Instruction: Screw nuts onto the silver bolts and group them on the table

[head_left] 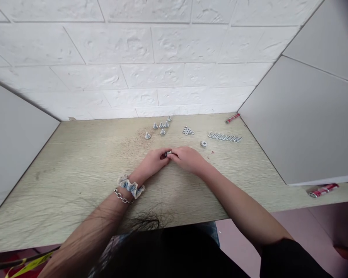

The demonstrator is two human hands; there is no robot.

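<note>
Above the table's middle, my left hand point(154, 161) and my right hand point(188, 159) meet, fingertips together. Between them they pinch a small silver metal fastener point(168, 153); the fingers cover most of it, so its exact parts do not show. Past the hands, several bolts fitted with washers point(161, 125) stand upright in a loose group. To their right lies a cluster of small nuts point(188, 131). A row of loose bolts point(224, 137) is lined up farther right. Nearer my right hand rests a round washer point(203, 143), possibly a short stack.
The wooden table point(75, 173) ends at a white brick-patterned wall point(133, 46), with grey panels on both sides. A red cylinder like a battery or marker point(232, 118) lies in the back right corner. Another red cylinder point(323, 190) lies near the right front edge.
</note>
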